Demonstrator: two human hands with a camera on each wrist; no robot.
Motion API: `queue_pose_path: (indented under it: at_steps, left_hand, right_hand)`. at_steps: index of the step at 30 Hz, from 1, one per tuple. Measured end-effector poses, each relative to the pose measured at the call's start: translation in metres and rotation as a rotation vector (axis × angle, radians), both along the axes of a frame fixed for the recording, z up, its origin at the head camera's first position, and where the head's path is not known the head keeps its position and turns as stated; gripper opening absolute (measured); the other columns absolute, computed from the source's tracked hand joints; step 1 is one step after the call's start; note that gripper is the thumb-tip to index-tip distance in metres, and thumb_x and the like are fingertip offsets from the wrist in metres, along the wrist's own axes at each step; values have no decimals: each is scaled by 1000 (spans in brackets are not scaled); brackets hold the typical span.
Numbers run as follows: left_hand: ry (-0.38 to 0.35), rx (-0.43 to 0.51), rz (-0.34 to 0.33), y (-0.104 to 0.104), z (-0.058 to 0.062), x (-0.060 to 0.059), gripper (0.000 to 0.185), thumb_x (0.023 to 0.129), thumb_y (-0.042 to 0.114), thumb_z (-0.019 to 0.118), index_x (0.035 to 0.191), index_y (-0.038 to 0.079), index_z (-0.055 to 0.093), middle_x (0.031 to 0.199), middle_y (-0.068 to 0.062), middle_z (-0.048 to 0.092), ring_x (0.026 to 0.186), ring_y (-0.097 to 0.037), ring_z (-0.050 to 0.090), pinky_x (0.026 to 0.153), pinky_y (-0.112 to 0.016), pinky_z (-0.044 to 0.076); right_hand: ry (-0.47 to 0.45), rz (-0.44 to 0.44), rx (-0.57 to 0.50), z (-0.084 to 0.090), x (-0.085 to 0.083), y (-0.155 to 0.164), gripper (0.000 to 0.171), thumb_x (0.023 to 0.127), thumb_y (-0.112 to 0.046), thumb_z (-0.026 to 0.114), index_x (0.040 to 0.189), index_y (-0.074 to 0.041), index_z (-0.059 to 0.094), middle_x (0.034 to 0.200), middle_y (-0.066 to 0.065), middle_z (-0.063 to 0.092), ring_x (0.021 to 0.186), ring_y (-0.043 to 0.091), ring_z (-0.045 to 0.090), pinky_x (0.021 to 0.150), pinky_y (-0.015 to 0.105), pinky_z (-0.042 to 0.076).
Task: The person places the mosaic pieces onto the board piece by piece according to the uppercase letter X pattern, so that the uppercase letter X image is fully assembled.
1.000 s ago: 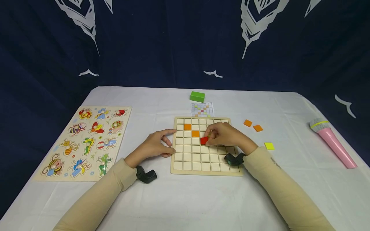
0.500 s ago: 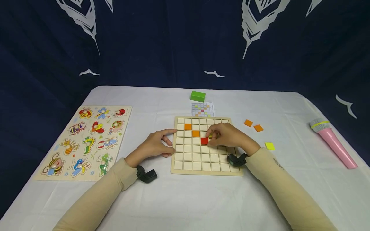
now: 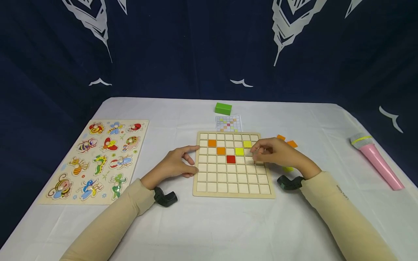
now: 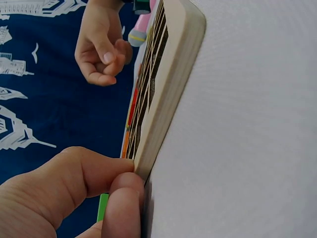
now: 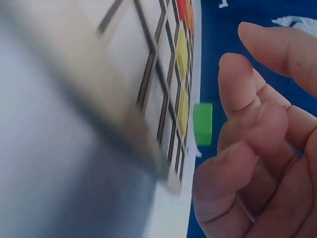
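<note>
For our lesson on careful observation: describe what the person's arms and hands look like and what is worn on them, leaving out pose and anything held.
Both arms wear long beige sleeves, the left sleeve and the right sleeve. The right one has small dark lettering near the cuff, too small to read. A black wrist camera is strapped at each wrist, left and right. The left hand and right hand are bare: no gloves, and no rings visible.

Loose yellow tile (image 3: 288,169) seemingly half-hidden
</note>
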State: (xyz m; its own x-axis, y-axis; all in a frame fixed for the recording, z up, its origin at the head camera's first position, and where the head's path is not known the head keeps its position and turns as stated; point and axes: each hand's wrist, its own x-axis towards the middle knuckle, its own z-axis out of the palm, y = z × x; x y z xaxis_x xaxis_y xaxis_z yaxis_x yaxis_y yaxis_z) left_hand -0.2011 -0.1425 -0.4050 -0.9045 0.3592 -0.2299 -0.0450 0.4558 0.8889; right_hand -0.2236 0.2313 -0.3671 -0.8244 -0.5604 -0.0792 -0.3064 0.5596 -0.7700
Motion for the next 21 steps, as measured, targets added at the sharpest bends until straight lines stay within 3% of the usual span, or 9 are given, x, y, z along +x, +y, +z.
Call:
queue_pose_path:
  at_steps: [6, 15, 21]
  left_hand:
    - [3, 2, -2, 0, -1, -1, 83, 84, -2, 86, 160, 6, 52, 102, -14, 67, 63, -13, 73, 63, -28, 66]
    - [2, -4, -6, 1, 1, -1, 83, 84, -2, 85, 160, 6, 52, 102, -14, 67, 63, -13, 73, 64, -28, 66]
    - [-5, 2, -3, 0, 0, -1, 84, 84, -2, 85, 161, 7, 52, 103, -14, 67, 64, -14, 73, 65, -29, 66]
  right_hand:
    - [-90, -52, -56, -1, 5, 28, 24, 100, -2, 72, 122, 9, 70, 92, 7, 67, 69, 13, 55, 61, 23, 48]
    - [-119, -93, -66, -2, 10, 67, 26, 106, 0, 64, 128, 14, 65, 96, 9, 69, 66, 16, 55, 57, 27, 51]
    - [-124, -93, -77, -9, 9, 89, 26, 105, 3, 64, 126, 17, 64, 93, 4, 70, 67, 15, 56, 57, 26, 53]
